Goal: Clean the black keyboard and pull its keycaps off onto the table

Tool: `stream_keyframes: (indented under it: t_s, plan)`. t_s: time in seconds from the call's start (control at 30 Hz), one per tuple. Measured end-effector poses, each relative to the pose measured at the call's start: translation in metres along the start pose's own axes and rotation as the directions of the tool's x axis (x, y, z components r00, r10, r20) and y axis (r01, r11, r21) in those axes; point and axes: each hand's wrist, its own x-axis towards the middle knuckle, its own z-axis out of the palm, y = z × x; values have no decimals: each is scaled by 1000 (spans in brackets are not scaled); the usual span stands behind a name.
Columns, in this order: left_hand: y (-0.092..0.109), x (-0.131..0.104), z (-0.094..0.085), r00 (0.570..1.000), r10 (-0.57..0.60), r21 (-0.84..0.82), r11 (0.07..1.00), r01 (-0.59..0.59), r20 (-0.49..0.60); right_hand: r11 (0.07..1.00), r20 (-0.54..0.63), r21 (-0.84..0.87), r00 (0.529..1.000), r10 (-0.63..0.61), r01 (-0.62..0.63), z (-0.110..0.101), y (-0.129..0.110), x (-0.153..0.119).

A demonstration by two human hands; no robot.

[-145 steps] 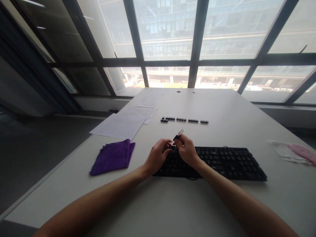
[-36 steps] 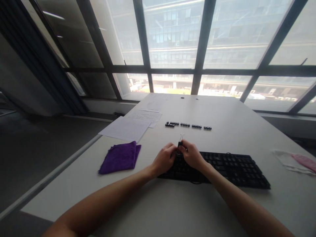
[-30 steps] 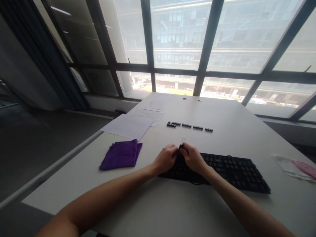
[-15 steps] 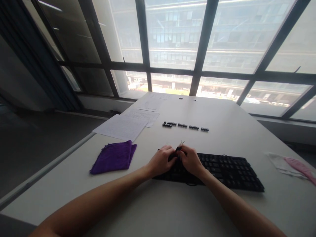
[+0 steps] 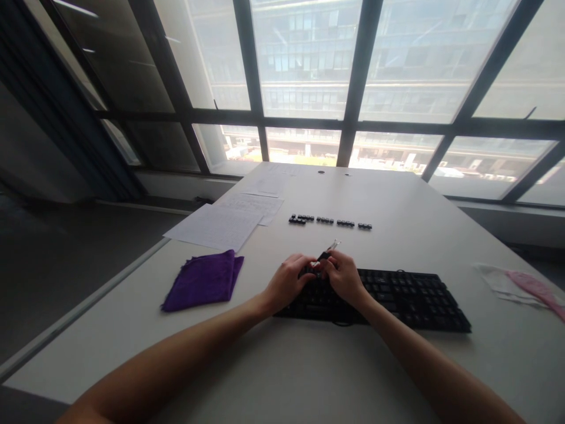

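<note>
- Head camera: a person's right hand [image 5: 345, 278] pinches a small black tool [image 5: 324, 255] with thin pale prongs, tilted above the left part of a black keyboard [image 5: 410, 299].
- Left hand [image 5: 286, 282], thumb and forefinger curled, rests at the keyboard's left end, almost meeting the right; whether it grips anything cannot be told.
- Keyboard lies lengthwise on the near part of a white table [image 5: 392, 224].
- Small black keys [image 5: 345, 223] sit in groups beyond it, toward the table's far edge.
- Papers [image 5: 216, 227] and a folded purple cloth [image 5: 200, 281] line the left edge; a pink-and-white cloth [image 5: 523, 285] lies near the right edge.
</note>
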Motion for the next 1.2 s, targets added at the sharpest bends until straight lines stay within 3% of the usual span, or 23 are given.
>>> stream_keyframes:
  t_s: [0.23, 0.33, 0.47, 0.6, 0.8, 0.9, 1.03, 1.2]
  plan:
    - [2, -4, 0, 992, 91, 77, 994, -84, -88, 962, -22, -233, 988, -151, 142, 3, -6, -6]
    - [5, -6, -1, 991, 89, 89, 993, -80, -98, 982, 10, -162, 995, -100, 101, 2, -7, -5]
    - [9, -4, -4, 988, 156, 189, 970, -150, -14, 997, 9, -37, 997, -72, 72, 0, -5, -3]
    - [10, -2, -5, 983, 183, 248, 953, -177, -4, 998, -13, -11, 998, -67, 67, 1, -3, -2]
    - [8, -4, -2, 983, 182, 207, 962, -179, 4, 999, -35, -32, 998, -45, 44, 1, -2, -1]
    - [10, -2, -6, 979, 202, 106, 974, -200, -8, 999, -90, -35, 996, -24, 21, 2, -1, 1]
    - [1, 15, -20, 992, 102, -27, 994, -104, -71, 1000, -140, -16, 990, -8, 5, 2, 1, 3]
    - [-44, 56, -20, 985, -103, -51, 994, 97, -136, 1000, -122, -28, 993, -3, -1, 3, 3, 3]
